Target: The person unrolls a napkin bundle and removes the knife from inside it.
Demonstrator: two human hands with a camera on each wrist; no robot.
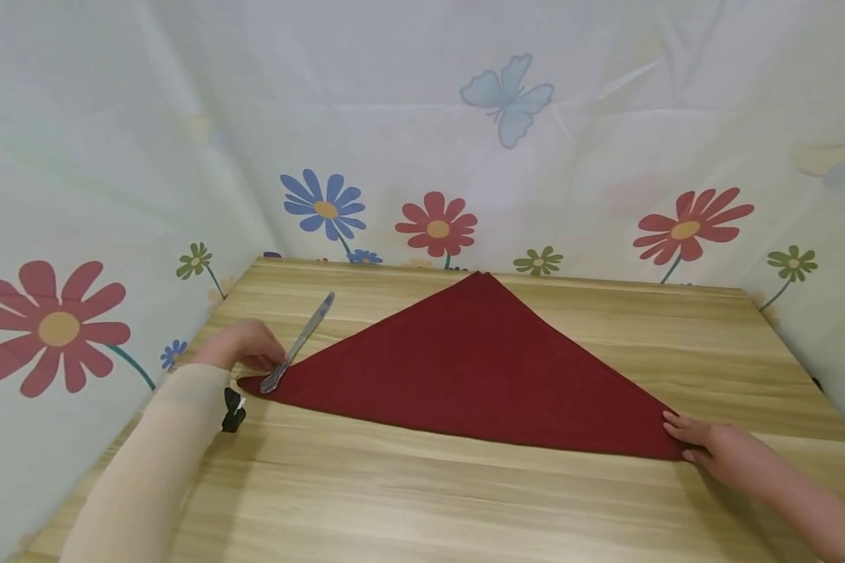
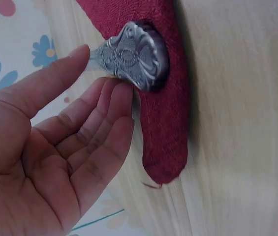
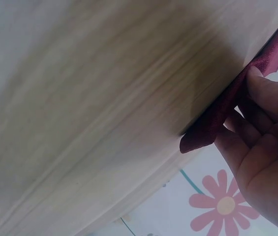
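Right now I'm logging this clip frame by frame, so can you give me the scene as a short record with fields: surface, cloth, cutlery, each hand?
surface: wooden table, flowered sheet behind it
cloth: dark red napkin, folded into a triangle, lying flat
cutlery: metal knife, handle end resting on the napkin's left corner
left hand: fingers straight, touching the knife handle and the left corner
right hand: pinches the napkin's right corner

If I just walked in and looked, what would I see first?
First, the big dark red napkin, folded into a triangle in the middle of the wooden table. A silver knife lies with its handle on the napkin's left corner, beside the left hand. The right hand touches the right corner, and bright flowers cover the wall behind.
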